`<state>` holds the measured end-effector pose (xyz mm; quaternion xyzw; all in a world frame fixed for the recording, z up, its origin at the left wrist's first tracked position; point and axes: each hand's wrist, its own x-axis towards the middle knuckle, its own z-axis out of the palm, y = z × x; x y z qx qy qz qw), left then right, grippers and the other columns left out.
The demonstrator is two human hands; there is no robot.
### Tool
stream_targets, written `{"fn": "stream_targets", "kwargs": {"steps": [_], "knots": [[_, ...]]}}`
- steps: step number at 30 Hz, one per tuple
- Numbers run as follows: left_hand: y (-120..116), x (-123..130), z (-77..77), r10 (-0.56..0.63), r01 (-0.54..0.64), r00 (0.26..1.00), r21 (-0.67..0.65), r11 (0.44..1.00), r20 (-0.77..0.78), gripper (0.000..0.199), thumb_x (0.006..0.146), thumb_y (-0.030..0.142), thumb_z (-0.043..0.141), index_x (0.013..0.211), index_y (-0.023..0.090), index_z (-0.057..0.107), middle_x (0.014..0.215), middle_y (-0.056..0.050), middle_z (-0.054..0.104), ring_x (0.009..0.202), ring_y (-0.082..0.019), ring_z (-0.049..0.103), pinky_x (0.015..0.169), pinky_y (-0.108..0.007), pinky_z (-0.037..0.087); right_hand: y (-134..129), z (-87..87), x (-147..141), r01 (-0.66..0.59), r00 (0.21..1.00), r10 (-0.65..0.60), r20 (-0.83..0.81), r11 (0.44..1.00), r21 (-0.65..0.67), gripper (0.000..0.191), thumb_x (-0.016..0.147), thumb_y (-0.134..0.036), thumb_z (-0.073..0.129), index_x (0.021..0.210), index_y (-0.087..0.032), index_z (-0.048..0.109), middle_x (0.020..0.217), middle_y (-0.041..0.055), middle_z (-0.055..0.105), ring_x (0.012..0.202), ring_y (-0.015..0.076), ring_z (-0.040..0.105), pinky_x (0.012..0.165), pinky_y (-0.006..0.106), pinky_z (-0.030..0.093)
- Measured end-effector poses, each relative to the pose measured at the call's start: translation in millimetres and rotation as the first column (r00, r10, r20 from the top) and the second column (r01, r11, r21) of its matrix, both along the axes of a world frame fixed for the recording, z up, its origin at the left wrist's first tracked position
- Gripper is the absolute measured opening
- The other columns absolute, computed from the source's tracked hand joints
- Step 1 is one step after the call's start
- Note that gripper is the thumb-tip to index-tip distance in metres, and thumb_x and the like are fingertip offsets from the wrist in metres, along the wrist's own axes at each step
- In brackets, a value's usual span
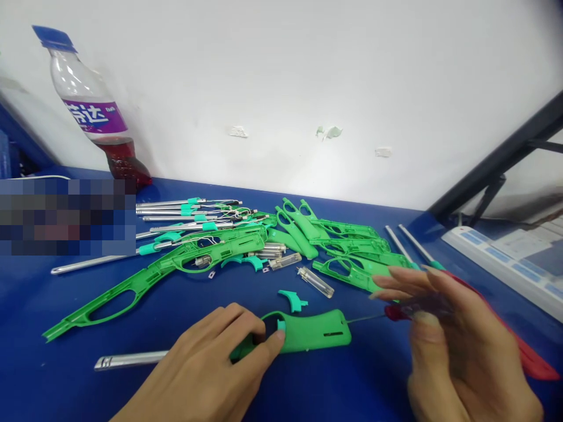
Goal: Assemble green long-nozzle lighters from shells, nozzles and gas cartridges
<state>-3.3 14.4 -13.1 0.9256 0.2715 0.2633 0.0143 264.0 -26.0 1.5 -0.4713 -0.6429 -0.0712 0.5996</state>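
Note:
A green long-necked lighter (312, 333) lies on the blue table, its metal tube (129, 360) pointing left. My left hand (211, 357) is closed around its middle, and the index finger presses by the turquoise trigger. In my right hand (466, 346) is a screwdriver (394, 312) with a red collar and a see-through handle, pinched between thumb and fingers. The thin shaft reaches the lighter's right end; whether the tip sits in a screw cannot be made out. Just beyond the lighter lie a loose turquoise trigger (292, 300) and a clear fuel tank (315, 282).
Green shell halves (145, 278) and metal tubes with wires (171, 214) lie heaped behind my hands. A drink bottle (99, 111) stands at the back left against the wall. On the right are a red-handled lighter (534, 357), a white power strip (505, 264) and a dark metal bracket (492, 158).

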Motion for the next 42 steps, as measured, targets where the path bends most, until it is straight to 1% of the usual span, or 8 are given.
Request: {"fn": "stream_targets", "kwargs": {"steps": [7, 13, 20, 27, 30, 34, 40, 42], "knots": [[0, 0, 2.6, -0.011, 0.011, 1.0, 0.016, 1.0, 0.021, 0.037, 0.102, 0.006, 0.049, 0.127, 0.022, 0.071, 0.1, -0.003, 0.074, 0.091, -0.019, 0.071, 0.086, -0.031, 0.064, 5, 0.6, 3, -0.007, 0.994, 0.016, -0.106, 0.996, 0.086, 0.049, 0.086, -0.007, 0.082, 0.128, -0.032, 0.076, 0.087, -0.0035, 0.075, 0.068, 0.0161, 0.07, 0.063, 0.035, 0.056], [1, 0, 1.0, -0.004, 0.004, 1.0, -0.008, 1.0, 0.012, 0.039, 0.101, 0.007, 0.052, 0.132, 0.024, 0.069, 0.104, -0.003, 0.073, 0.091, -0.019, 0.069, 0.083, -0.033, 0.064, 0, -1.8, -2, 0.017, 0.997, -0.016, -0.072, 1.0, 0.02, 0.052, 0.101, -0.011, 0.062, 0.149, -0.031, 0.065, 0.109, 0.0033, 0.076, 0.089, 0.0205, 0.075, 0.069, 0.037, 0.059], [1, 1, 3.3, -0.021, 0.021, 1.0, 0.007, 1.0, 0.017, 0.037, 0.102, 0.007, 0.05, 0.129, 0.022, 0.07, 0.101, -0.004, 0.073, 0.091, -0.019, 0.071, 0.085, -0.031, 0.064, 6, 1.6, 2, 0.041, 0.99, -0.023, -0.14, 0.991, 0.125, 0.049, 0.081, -0.005, 0.085, 0.123, -0.031, 0.079, 0.086, -0.0027, 0.075, 0.07, 0.017, 0.067, 0.063, 0.036, 0.052], [-1, -1, 2.5, 0.006, -0.006, 1.0, 0.015, 1.0, 0.003, 0.037, 0.105, 0.01, 0.048, 0.132, 0.024, 0.069, 0.104, -0.002, 0.074, 0.093, -0.019, 0.072, 0.088, -0.034, 0.064, -5, -1.2, -5, 0.051, 0.991, -0.055, -0.12, 0.998, -0.033, 0.043, 0.097, -0.01, 0.067, 0.133, -0.033, 0.073, 0.106, 0.001, 0.078, 0.086, 0.0188, 0.075, 0.071, 0.036, 0.059], [1, -1, 2.4, 0.011, -0.011, 1.0, 0.024, 1.0, -0.003, 0.037, 0.105, 0.009, 0.047, 0.131, 0.022, 0.069, 0.102, -0.003, 0.074, 0.093, -0.02, 0.073, 0.087, -0.034, 0.065, -3, -0.1, -4, 0.056, 0.984, -0.047, -0.169, 0.997, 0.048, 0.04, 0.088, -0.011, 0.08, 0.123, -0.031, 0.075, 0.091, -0.0025, 0.078, 0.074, 0.0188, 0.075, 0.07, 0.038, 0.06], [2, 0, 3.3, -0.001, 0.0, 1.0, 0.046, 0.999, 0.02, 0.036, 0.104, 0.008, 0.047, 0.128, 0.023, 0.07, 0.101, -0.002, 0.074, 0.088, -0.02, 0.071, 0.081, -0.033, 0.064, -2, 1.2, 4, 0.09, 0.985, -0.087, -0.147, 0.996, 0.01, 0.039, 0.076, -0.013, 0.093, 0.107, -0.029, 0.076, 0.085, -0.0014, 0.079, 0.068, 0.021, 0.073, 0.064, 0.039, 0.06], [1, 2, 5.4, 0.02, -0.021, 0.999, 0.057, 0.998, 0.029, 0.036, 0.104, 0.008, 0.045, 0.126, 0.023, 0.07, 0.098, -0.002, 0.074, 0.087, -0.019, 0.071, 0.081, -0.033, 0.064, -7, -4.5, 1, 0.034, 0.997, -0.035, -0.066, 0.999, -0.013, 0.052, 0.098, -0.011, 0.068, 0.144, -0.034, 0.067, 0.112, 0.0013, 0.079, 0.09, 0.0209, 0.079, 0.074, 0.039, 0.064], [2, 2, 5.8, 0.016, -0.017, 1.0, 0.059, 0.998, 0.026, 0.037, 0.103, 0.007, 0.046, 0.126, 0.023, 0.07, 0.099, -0.002, 0.074, 0.087, -0.019, 0.071, 0.082, -0.033, 0.064, -6, -5.2, -3, 0.061, 0.995, -0.061, -0.083, 0.998, -0.009, 0.054, 0.097, -0.009, 0.068, 0.143, -0.036, 0.068, 0.11, -0.0009, 0.08, 0.089, 0.0191, 0.08, 0.077, 0.037, 0.065]]}}
